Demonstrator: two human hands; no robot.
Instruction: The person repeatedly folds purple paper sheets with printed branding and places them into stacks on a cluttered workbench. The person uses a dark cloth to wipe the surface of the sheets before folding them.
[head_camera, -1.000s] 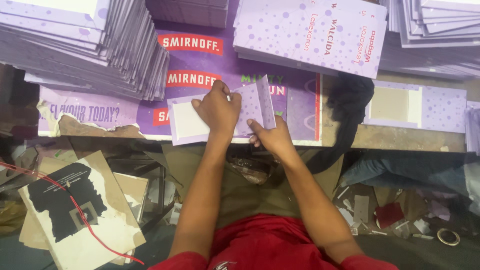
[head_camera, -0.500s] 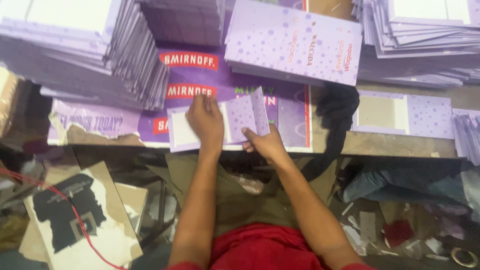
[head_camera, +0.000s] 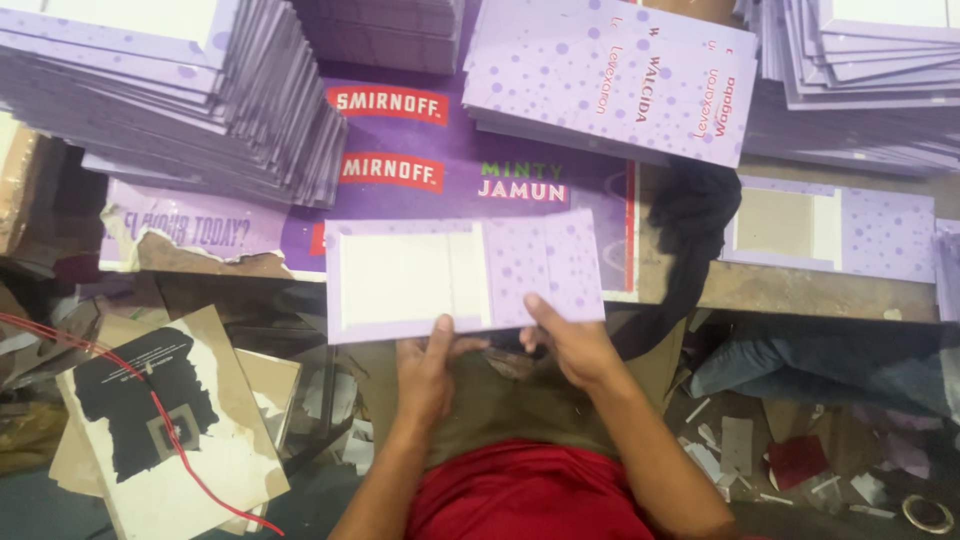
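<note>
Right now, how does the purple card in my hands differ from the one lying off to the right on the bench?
The held card is gripped at its near edge by both hands, left hand and right hand; the bench card lies untouched. The held card's inset panel is white, the bench card's tan. Both are purple, dotted and flat.

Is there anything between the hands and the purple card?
No. The left hand and the right hand both grip the near edge of the purple card directly, thumbs on top; nothing lies between.
</note>
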